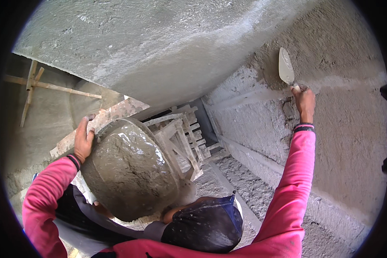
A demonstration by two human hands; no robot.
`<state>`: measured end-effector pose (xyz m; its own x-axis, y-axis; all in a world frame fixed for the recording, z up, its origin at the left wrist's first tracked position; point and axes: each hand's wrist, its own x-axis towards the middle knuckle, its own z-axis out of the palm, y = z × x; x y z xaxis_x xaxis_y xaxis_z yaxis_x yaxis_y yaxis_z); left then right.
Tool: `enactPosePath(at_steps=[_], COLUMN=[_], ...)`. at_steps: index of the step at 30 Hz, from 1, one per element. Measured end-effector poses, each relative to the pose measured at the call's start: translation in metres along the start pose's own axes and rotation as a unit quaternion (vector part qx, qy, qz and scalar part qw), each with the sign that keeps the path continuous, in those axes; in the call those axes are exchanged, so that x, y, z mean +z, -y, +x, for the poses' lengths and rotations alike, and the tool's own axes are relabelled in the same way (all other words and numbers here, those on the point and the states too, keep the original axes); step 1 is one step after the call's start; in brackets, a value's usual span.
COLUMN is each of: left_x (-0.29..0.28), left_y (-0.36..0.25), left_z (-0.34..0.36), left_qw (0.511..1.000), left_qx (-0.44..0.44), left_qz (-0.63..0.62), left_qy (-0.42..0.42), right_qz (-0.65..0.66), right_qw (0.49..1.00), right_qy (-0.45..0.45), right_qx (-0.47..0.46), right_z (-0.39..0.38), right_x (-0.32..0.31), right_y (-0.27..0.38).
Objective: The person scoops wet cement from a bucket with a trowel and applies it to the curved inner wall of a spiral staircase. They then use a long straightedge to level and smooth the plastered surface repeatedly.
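Observation:
My right hand (305,102) is closed around the handle of a trowel (284,66). Its pale, mortar-smeared blade points up against the rough wall (344,116) on the right. My left hand (83,139) lies with thumb and fingers apart between the spattered plank (116,112) and the rim of a wide round pan (171,170). Grey wet mortar (129,172) fills the pan, shiny in places. The pan tilts below me; what bears it is partly hidden.
Below is a dark, dust-specked cap (202,225) with bare skin beside it, apparently another person. A white-spattered wooden frame (189,144) stands beyond the pan. A smooth plastered surface (159,51) slopes overhead. Bamboo poles (64,88) cross at the far left.

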<state>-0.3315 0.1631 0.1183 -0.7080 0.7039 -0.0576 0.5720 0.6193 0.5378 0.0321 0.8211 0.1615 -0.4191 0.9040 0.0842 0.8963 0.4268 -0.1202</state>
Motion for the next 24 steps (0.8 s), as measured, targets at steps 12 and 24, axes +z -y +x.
enactPosePath(at_steps=[12,24], left_x=[-0.003,-0.002], left_y=[-0.003,0.002], left_z=[0.002,0.0], left_qw=[1.0,1.0], left_qx=[0.003,0.003], left_qz=[0.022,0.026], left_qy=[0.006,-0.003], right_qz=[0.292,0.315], right_qw=[0.854,0.944], right_qy=[0.418,0.088], right_qx=[-0.106,0.037], right_z=[-0.084,-0.068], right_x=[0.013,-0.023], right_y=[0.063,0.024])
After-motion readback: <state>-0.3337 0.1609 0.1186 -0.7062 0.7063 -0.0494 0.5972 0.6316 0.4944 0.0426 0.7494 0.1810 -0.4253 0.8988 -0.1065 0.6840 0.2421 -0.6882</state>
